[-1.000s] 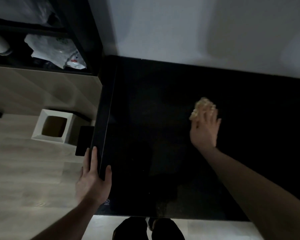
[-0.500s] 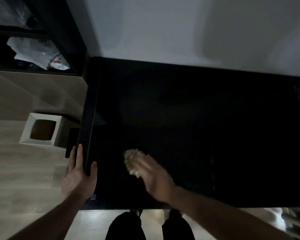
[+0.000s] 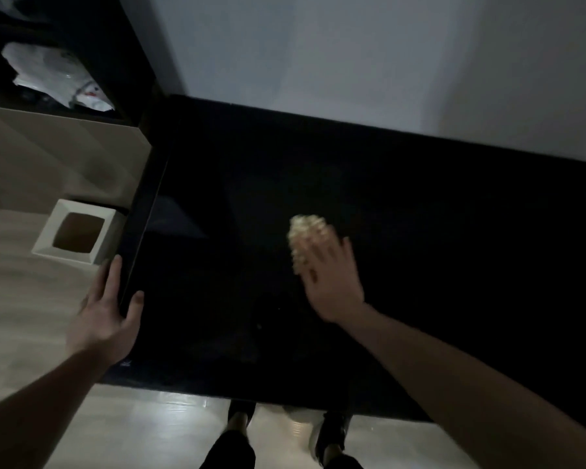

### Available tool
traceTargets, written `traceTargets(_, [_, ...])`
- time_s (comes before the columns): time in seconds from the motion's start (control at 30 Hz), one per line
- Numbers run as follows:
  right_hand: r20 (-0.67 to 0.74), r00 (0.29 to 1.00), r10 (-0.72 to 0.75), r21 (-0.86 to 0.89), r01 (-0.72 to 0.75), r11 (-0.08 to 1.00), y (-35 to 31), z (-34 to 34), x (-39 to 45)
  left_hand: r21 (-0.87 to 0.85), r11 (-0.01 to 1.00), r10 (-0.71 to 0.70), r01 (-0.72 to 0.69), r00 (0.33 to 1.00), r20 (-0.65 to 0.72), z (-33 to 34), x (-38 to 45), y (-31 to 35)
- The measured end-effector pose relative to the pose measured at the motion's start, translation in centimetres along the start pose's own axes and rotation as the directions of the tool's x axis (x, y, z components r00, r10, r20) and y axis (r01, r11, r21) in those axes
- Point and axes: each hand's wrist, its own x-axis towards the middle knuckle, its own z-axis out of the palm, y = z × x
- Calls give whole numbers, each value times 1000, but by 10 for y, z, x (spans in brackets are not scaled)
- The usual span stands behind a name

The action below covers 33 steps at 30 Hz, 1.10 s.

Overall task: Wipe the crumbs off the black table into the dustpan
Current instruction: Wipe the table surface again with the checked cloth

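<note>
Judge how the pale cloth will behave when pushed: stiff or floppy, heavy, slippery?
Probably soft and floppy: the cloth looks bunched and nubbly under the flat right hand. Likely light, being small and fluffy. It should slide easily on the glossy table.

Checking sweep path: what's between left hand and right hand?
Head view: only bare glossy black tabletop between left hand and right hand, apart from a few faint pale specks.

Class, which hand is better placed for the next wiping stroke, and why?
Right: the right hand presses the pale cloth on the black table, while the left hand grips its left edge.
</note>
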Motion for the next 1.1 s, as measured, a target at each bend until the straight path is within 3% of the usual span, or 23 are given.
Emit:
traceTargets(0.17, [217,908,-357,147,331,932,-62,18,-104,46,999,-28,27,999,22,2,-7,6])
traceTargets(0.27, [295,822,-486,272,416,868,-39,21,-139,40,999,-35,34,999,28,4,-9,2])
traceTargets(0.33, [284,811,-512,376,396,837,-16,13,-142,42,997,-69,68,997,23,6,-7,3])
traceTargets(0.37, [185,863,-470,426,360,830,-3,3,-140,36,996,-86,86,996,19,8,-8,5])
traceTargets(0.43, [62,977,-204,567,134,813,36,-18,-125,13,991,-132,132,991,-1,14,-8,13])
traceTargets(0.57, [-186,982,25,217,16,976,130,-62,-47,2,976,-219,220,973,-71,25,-11,29])
traceTargets(0.67, [-108,977,183,109,-172,979,176,-62,0,18,980,-195,198,974,-112,31,-10,28])
traceTargets(0.73, [-25,936,351,61,-349,935,179,-50,15,16,981,-187,191,972,-146,33,-6,23])
traceTargets(0.8, [-3,922,388,-6,-388,922,164,-39,14,11,980,-193,197,967,-164,35,-4,21])
traceTargets(0.93, [43,996,78,-35,-76,996,102,-18,-44,17,982,-181,186,968,-173,38,-4,22])
traceTargets(1.1, [162,943,-290,103,276,956,9,10,-160,31,979,-195,201,970,-142,37,-7,20])
